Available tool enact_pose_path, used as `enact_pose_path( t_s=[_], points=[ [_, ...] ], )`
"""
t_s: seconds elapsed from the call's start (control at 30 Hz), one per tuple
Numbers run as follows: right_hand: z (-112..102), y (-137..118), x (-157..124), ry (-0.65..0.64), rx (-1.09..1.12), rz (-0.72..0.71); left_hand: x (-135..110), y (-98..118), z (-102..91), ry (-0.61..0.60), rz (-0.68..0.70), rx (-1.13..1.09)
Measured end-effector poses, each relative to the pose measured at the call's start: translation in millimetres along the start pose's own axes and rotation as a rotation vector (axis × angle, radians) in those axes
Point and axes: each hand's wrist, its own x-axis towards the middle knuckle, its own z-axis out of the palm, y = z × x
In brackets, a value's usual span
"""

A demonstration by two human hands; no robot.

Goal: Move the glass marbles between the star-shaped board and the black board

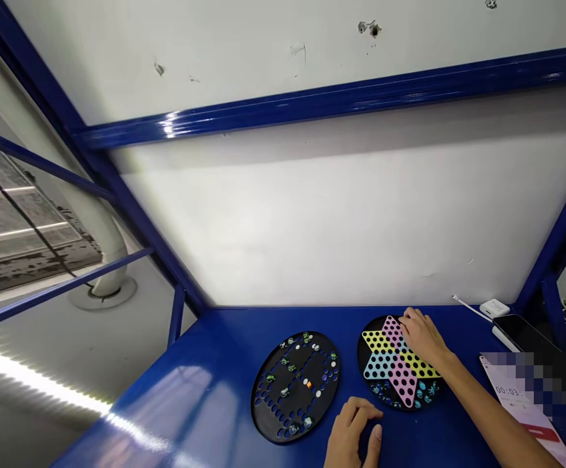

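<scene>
My right hand [422,335] reaches over the upper right of a round Chinese checkers board [390,348] with a pink, yellow and light blue star. Its fingers are bent together at the far rim; whatever is under the fingertips is hidden. Blue-green marbles [426,393] lie in the near part of the board's rim tray. My left hand [354,432] rests at the table's front, just left of that board, thumb apart from loosely curled fingers and nothing between them. To its left lies a black round board [273,426] with holes, holding several clear and white marbles and an orange die [308,384].
The blue table [205,390] meets a white panel [336,227] at the back. At the right are a white adapter [494,308] with a cable, a dark phone [522,331], and another phone [527,406] with a timer showing, partly blurred out. Blue frame bars surround the table.
</scene>
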Motion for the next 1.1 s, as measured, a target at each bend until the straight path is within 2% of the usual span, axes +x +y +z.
enact_pose_path(
  t_s=[0.13, 0.27, 0.37, 0.5, 0.63, 0.73, 0.83, 0.9, 1.1],
  points=[
    [3, -2, -19, -0.031, 0.067, 0.071, 3, -6, -17.2, 0.019, -0.028, 0.036],
    [11, 0, -40, -0.103, 0.093, 0.108, 14, -25, -64.6, 0.131, -0.089, 0.183],
    [12, -1, -43, -0.12, 0.096, 0.096, 22, -37, -104.5, 0.182, -0.134, 0.302],
    [10, -3, -36, -0.094, 0.125, 0.094, 26, -44, -135.3, 0.229, -0.152, 0.409],
    [9, -1, -35, -0.11, 0.173, 0.137, 24, -54, -145.4, 0.209, -0.19, 0.463],
    [8, 1, -40, -0.119, 0.193, 0.14, 23, -67, -149.5, 0.077, -0.249, 0.548],
    [6, 0, -45, -0.029, 0.24, 0.155, 25, -75, -151.5, -0.089, -0.277, 0.632],
    [3, -4, -47, 0.037, 0.317, 0.173, 30, -75, -151.8, -0.153, -0.284, 0.66],
    [-10, -24, -49, 0.184, 0.654, 0.209, 52, -61, -153.0, -0.203, -0.271, 0.535]
  ],
)
